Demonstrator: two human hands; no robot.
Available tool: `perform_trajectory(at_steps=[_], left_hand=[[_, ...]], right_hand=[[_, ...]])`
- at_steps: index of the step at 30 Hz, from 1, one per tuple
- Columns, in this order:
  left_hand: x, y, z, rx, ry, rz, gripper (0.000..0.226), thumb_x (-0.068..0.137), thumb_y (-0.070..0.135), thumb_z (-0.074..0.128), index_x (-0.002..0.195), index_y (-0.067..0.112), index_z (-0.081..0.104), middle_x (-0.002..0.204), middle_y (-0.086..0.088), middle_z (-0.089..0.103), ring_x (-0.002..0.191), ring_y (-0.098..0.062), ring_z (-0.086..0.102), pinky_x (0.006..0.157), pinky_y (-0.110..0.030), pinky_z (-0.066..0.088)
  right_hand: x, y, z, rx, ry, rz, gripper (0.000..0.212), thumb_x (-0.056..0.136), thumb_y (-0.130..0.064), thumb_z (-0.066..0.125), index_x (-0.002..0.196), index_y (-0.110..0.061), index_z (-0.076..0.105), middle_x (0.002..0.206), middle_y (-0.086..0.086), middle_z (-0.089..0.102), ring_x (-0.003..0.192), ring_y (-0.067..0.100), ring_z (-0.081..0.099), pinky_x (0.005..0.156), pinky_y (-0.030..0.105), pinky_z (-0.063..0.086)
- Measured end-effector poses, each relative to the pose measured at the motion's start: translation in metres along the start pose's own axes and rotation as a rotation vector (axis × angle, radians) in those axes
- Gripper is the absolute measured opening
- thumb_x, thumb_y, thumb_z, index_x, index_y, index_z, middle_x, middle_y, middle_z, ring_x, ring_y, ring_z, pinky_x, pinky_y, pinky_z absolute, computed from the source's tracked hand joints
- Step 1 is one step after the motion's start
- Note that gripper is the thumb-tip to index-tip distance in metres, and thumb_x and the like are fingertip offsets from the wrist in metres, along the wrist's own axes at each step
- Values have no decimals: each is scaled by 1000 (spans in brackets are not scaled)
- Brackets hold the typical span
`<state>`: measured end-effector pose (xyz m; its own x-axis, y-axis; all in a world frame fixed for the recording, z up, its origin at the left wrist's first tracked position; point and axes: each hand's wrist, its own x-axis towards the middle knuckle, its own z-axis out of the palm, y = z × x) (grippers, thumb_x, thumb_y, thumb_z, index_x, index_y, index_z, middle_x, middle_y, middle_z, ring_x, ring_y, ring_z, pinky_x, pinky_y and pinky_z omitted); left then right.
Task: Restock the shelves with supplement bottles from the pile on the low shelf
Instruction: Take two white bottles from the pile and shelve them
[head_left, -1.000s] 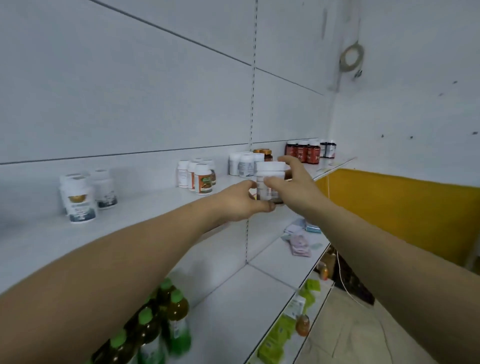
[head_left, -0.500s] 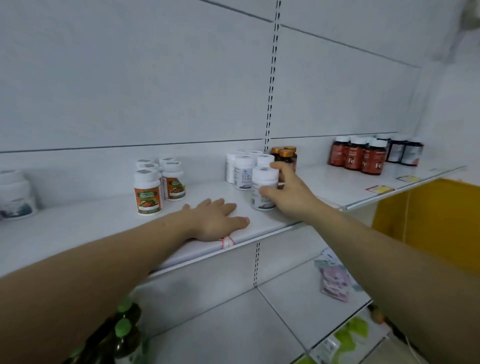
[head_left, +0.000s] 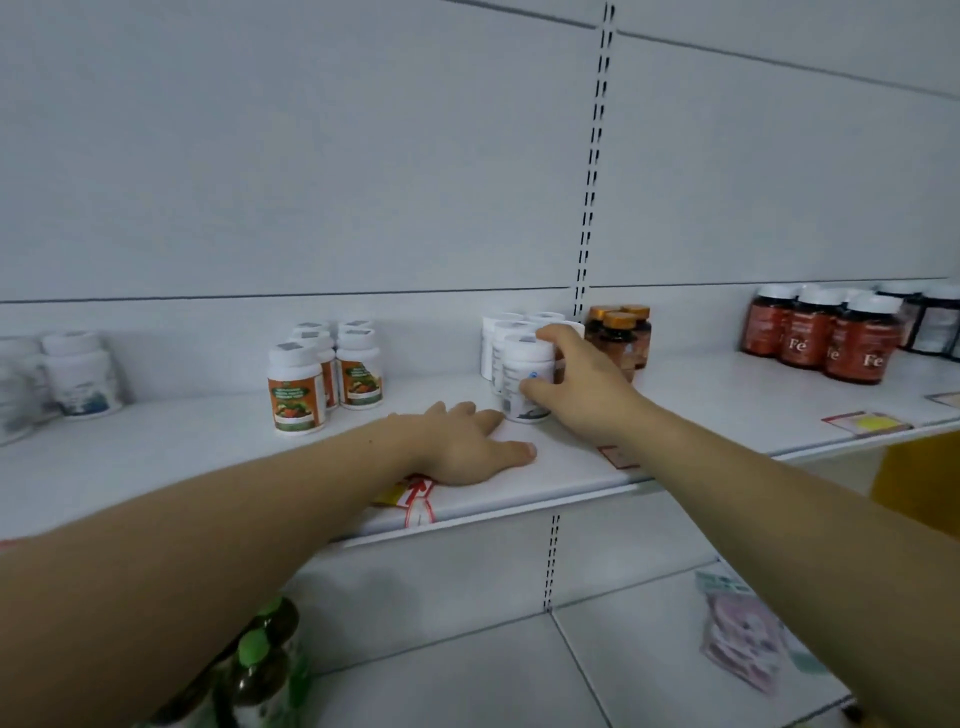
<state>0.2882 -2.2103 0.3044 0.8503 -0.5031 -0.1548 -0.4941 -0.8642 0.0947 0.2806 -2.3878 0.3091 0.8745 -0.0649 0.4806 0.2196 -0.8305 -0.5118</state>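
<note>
Gripping white bottle (head_left: 524, 382) upright on shelf (head_left: 701, 400): right hand (head_left: 582, 387) | left hand (head_left: 467, 447): flat, palm down

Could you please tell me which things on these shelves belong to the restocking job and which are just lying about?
Job:
white bottle, gripped by right hand
white bottle group behind it
upper shelf
left hand, flat on the shelf

Lying about:
red Fe bottles
orange-label bottles
amber bottles
green-capped drinks

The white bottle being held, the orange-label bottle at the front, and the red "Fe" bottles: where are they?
White bottle (head_left: 519, 371): head view, on its label.
Orange-label bottle (head_left: 295, 400): head view, on its label.
Red Fe bottles (head_left: 860, 356): head view, on the front bottle's body.
</note>
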Motion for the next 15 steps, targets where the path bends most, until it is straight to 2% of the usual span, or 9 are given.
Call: perform_trajectory(at_steps=[3,6,10,15], left_hand=[[-6,0,-7,-58,-24,-41,82,84,75,24,149,27,15,158,-2,11,144,-24,10,116,-44,10],[-17,-4,-12,-151,17,-116,74,89,69,27,148,25,23,156,1,18,143,-18,17,114,-36,11],[-38,-12,-9,-200,68,-237,65,93,62,23,147,26,25,155,5,22,141,-17,21,112,-35,13],[-55,-14,-3,-165,85,-278,52,100,49,21,147,27,26,155,3,22,141,-18,22,113,-34,12]], right_hand=[[6,6,-1,-1,-20,-59,61,85,-38,64,138,-26,36,130,3,53,109,22,52,82,27,37],[10,13,-1,-4,-55,-103,61,86,-41,62,138,-26,34,130,5,54,110,26,52,89,35,43],[13,16,-1,37,-74,-138,60,88,-39,61,139,-24,33,130,9,52,111,29,51,83,29,37],[14,11,0,42,-105,-128,59,89,-39,58,139,-24,31,130,10,51,110,30,51,82,30,37]])
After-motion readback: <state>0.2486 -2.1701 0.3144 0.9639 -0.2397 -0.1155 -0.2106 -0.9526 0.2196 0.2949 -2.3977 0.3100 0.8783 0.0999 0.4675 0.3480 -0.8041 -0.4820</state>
